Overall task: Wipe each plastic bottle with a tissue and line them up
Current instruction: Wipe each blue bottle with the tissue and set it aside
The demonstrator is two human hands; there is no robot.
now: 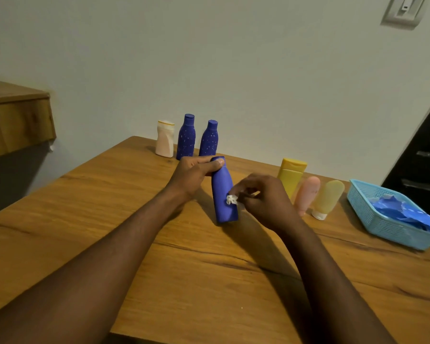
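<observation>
Three bottles stand lined up at the far edge of the counter [109,219], near the wall: a white bottle [164,140] on the left, then a taller speckled blue bottle [186,137] and a second speckled blue bottle [209,140], all upright and side by side. Right in front of them you've got the plain blue bottle [224,192], base down on the counter. Your left hand [194,175] has its grip clamped round the cap end, thumb across the top. Your right hand [263,199] pinches a small white tissue [232,199], grip closed on it, and presses it against the bottle's lower side. Off to your right a yellow bottle [291,177] stands, with a pink tube [307,194] and a pale yellow tube [327,198] just beside it, the pale one on its white cap. Further right sits a light blue basket [382,219] with crumpled blue material [402,212] inside.
</observation>
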